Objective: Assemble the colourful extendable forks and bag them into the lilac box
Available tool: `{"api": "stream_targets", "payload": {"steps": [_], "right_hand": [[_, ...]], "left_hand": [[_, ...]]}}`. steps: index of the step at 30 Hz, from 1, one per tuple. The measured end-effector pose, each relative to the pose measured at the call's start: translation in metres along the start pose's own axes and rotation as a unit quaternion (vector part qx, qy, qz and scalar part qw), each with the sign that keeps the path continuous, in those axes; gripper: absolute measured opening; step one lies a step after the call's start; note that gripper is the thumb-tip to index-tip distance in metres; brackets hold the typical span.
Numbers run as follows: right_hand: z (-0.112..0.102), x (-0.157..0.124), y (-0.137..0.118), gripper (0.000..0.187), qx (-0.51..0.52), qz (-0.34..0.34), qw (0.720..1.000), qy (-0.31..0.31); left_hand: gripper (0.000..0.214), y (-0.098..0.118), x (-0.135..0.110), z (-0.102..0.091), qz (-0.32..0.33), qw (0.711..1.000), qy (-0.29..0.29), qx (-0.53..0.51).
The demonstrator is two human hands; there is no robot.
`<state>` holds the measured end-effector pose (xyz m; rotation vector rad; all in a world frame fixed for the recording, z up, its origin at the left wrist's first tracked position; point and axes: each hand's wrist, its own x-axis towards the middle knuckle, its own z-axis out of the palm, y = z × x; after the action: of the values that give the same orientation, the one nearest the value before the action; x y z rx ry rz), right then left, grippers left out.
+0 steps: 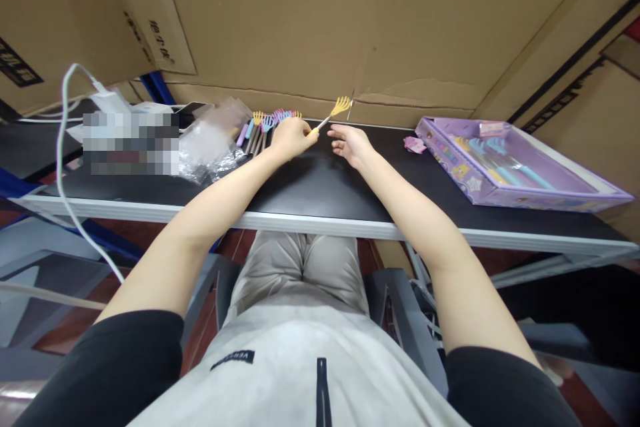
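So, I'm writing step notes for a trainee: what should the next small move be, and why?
Probably bring the right hand in to steady the yellow scratcher. The left hand pinches it by the handle, leaving its clawed end sticking out, while the right hand sits close by, fingers loosely curled and apparently holding nothing.

Left hand [293, 139] grips a yellow claw-headed stick [326, 121]; right hand [354, 145] is near it. Purple box [550, 155] lies on the black table [325, 190].
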<state>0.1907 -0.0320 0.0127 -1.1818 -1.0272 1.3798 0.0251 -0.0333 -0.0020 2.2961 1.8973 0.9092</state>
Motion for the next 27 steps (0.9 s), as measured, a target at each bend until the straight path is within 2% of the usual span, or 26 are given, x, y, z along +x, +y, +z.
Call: {"api": "stream_targets", "payload": {"steps": [7,18,27], "right_hand": [[0.001,-0.004,0.004,0.016,-0.033,0.022,0.997,-0.063],[-0.001,0.001,0.008,0.019,-0.041,0.016,0.996,-0.071],[0.003,0.0,0.012,0.022,-0.065,0.047,0.992,-0.094]], "left_hand": [[0.028,0.004,-0.004,0.004,-0.063,0.996,-0.044,0.038],[0.03,0.011,-0.007,0.002,-0.066,0.994,-0.06,0.058],[0.029,0.01,-0.004,0.013,-0.062,0.994,-0.08,0.033]]}}
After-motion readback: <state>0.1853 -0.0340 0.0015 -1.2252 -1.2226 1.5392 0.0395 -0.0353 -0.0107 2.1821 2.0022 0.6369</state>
